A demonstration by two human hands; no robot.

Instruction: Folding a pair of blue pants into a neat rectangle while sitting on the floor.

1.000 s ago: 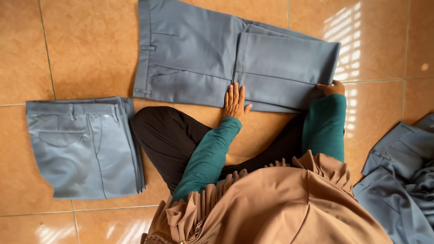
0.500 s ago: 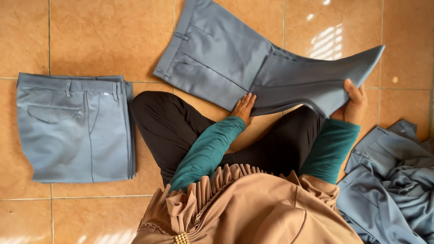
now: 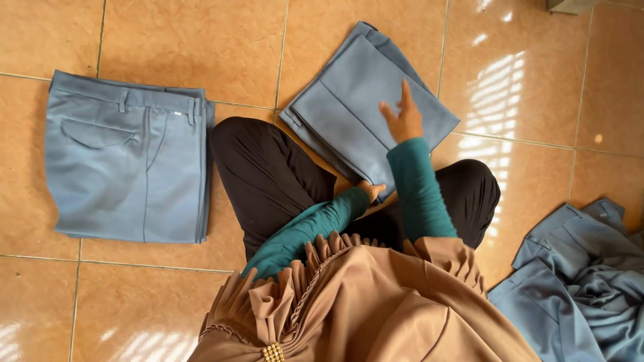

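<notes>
Our right hand hovers flat over the folded grey-blue trousers, fingers spread apart and gripping nothing; whether the palm actually touches the cloth we cannot tell. Our left hand sits at the near edge of the same trousers, just above our knee. It is mostly hidden behind the teal sleeve, so we cannot make out whether its fingers are pinching the fabric or merely resting there.

The near corner of these trousers disappears behind our black-clad legs, and the lower part of the view is filled by our tan pleated garment.

Everything lies on a floor of glossy orange-brown tiles with pale grout lines. Striped patches of sunlight fall on the floor to the right of the trousers.

The trousers under our hands are folded into a compact rectangle, set at a slant to the tile lines, with smooth layers stacked at their edges. To the left, well apart, lies a second folded pair showing waistband, belt loops and a pocket. At the lower right, a crumpled heap of the same grey-blue cloth is cut off by the frame edge.
</notes>
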